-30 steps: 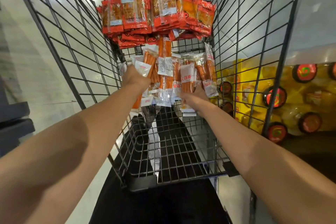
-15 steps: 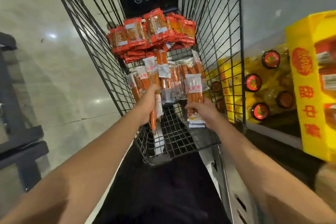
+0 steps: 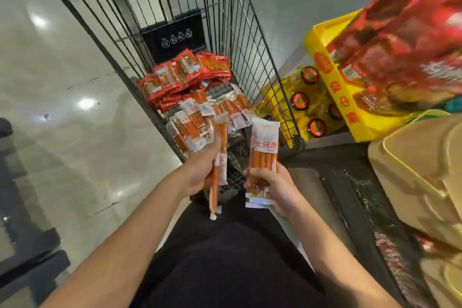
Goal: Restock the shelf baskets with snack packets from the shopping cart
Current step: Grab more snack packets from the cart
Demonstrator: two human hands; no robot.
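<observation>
Two hands in view, both raised near the cart's (image 3: 226, 40) near end. Left hand (image 3: 200, 170): grip clamped round a bundle of sausage packets (image 3: 220, 155) held edge-on; count in the bundle cannot be told, at least two. Right hand (image 3: 273, 186): grip clamped round a stack of sausage packets (image 3: 265, 147), label facing up; several white ends fan out below the fingers, exact count unclear.

Cart contents: a loose layer of like sausage packets (image 3: 197, 117) on the cart floor, too overlapped to count; a pile of red packets (image 3: 185, 77) at the far end.

Right of the cart: a yellow box (image 3: 337, 92) on the shelf, holding blurred red bags (image 3: 405, 40). Below it, four red-capped bottles (image 3: 300, 101) visible in yellow wrap. Near right: one tan carton (image 3: 420, 172).
</observation>
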